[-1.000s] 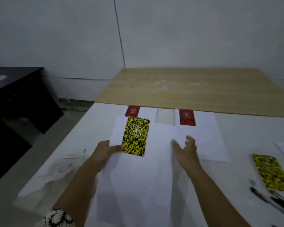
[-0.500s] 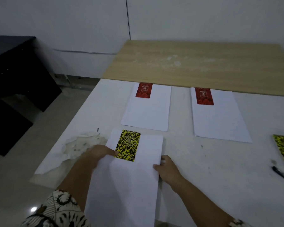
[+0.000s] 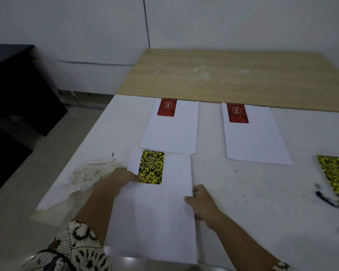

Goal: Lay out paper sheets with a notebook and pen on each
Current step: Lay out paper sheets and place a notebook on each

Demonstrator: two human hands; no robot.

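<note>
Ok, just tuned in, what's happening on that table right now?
A person is setting down a third paper sheet near the table's front edge. The left hand pinches its left edge together with a yellow notebook; the right hand grips its right edge. Two far sheets each carry a red notebook, no pens. Pens and another yellow notebook wait at right.

A white bench (image 3: 243, 192) carries three paper sheets: a near sheet (image 3: 155, 222), a left far sheet (image 3: 170, 133) and a right far sheet (image 3: 254, 141). At its right edge lie a yellow notebook (image 3: 335, 175) and black pens (image 3: 335, 202). Its left side is peeling (image 3: 86, 175). A wooden bench (image 3: 233, 79) butts against its far edge.
</note>
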